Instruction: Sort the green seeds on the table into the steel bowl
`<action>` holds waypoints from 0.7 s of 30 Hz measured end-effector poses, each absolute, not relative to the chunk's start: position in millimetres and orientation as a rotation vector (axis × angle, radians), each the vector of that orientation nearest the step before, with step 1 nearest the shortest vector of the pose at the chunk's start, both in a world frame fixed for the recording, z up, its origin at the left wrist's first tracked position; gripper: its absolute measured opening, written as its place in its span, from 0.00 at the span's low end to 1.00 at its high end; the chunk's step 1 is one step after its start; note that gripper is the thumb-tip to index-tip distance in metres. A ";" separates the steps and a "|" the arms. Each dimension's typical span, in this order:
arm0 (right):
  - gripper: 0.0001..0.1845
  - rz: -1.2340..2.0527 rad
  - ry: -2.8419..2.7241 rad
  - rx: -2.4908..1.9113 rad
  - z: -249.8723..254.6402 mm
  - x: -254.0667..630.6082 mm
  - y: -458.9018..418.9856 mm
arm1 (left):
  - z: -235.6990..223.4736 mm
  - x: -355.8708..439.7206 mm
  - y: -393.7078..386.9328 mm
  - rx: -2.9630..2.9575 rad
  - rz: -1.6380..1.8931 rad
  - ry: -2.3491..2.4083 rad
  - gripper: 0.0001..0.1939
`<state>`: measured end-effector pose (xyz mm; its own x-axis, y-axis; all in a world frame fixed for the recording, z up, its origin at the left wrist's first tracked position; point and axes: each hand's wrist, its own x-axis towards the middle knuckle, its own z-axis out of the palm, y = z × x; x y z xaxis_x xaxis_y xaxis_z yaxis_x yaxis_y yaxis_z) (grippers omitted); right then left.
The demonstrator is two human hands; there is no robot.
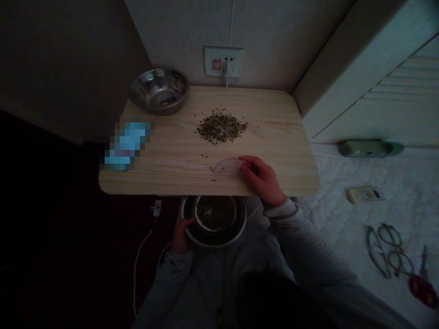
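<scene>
My left hand (183, 236) grips the left rim of a round metal bowl (242, 230) held in my lap, just below the table's near edge. Inside it sits a lighter-rimmed round area with dark small grains (219, 212). Over the tabletop's near edge is my right hand (260, 178), fingers bent, thumb and index tips slightly apart, with nothing visible between them. By its fingertips lies a pale, rounded patch (226, 167); whether it is a mark or a thin sheet I cannot tell. Several stray small beans (213, 180) lie left of it. Farther back is a loose pile of greenish-brown beans (220, 127).
A shiny metal basin (159, 91) stands at the back left of the wooden table (281, 137), with a blurred blue item (127, 145) before it. A plugged wall socket (223, 61) is behind. On the bed at right lie a green object (370, 148), glasses (391, 249) and red-handled scissors (421, 290).
</scene>
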<state>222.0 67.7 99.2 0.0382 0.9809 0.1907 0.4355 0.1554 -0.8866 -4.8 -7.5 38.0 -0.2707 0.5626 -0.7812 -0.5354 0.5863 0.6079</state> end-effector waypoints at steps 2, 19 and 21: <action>0.14 0.767 -1.516 -1.419 98.3 222.5 68.0 | 45.1 -2.2 -2.2 -0.018 1.004 1.518 0.07; 0.15 0.905 -1.632 -1.391 103.1 221.5 62.7 | 40.9 -5.4 -2.9 0.054 1.001 1.525 0.08; 0.15 0.883 -1.664 -1.393 104.2 220.6 62.1 | 36.9 -8.1 -5.0 0.134 1.058 1.514 0.06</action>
<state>220.6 62.1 104.2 -0.0977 0.9869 0.1285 0.4471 0.1589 -0.8803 -8.1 -5.0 36.9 -0.2712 0.6244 -0.7325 -0.4734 0.5761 0.6663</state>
